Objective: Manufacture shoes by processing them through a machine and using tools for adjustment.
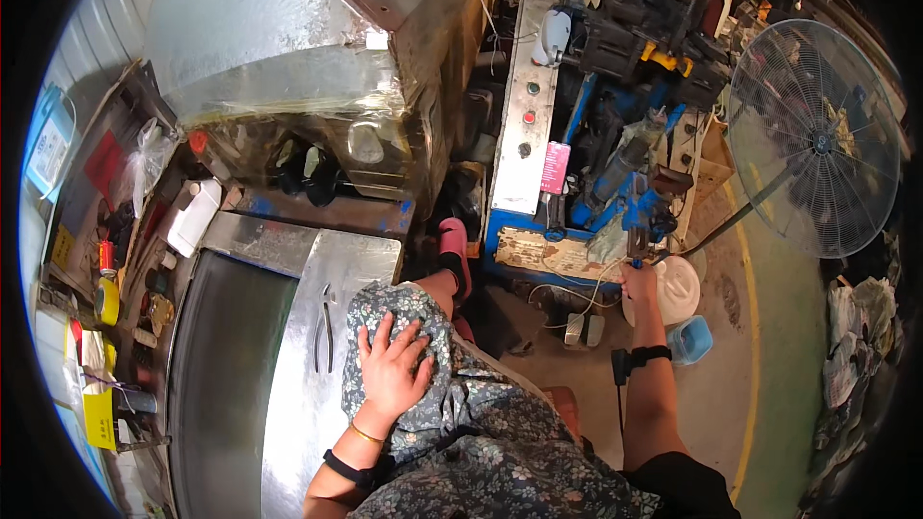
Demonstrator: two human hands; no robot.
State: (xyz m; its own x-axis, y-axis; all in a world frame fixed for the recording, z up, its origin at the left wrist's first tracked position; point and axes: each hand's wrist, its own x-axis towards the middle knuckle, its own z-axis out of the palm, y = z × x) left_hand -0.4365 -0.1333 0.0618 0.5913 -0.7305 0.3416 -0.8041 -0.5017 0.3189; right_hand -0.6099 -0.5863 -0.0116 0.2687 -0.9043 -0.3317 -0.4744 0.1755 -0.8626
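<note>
Blue-painted machine (615, 183) with dark lever handle (636, 248): right hand (638, 281) fingers clamped on it, pulling step apparently underway. Left hand (392, 365), fingers spread flat, rests on floral-clad knee (423, 327) beside steel bench (298, 365); next move calls for steady pull.

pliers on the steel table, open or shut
Shut, or nearly: the pliers lie flat on the steel table, handles almost parallel and close together, just left of the left hand resting on floral cloth.
</note>
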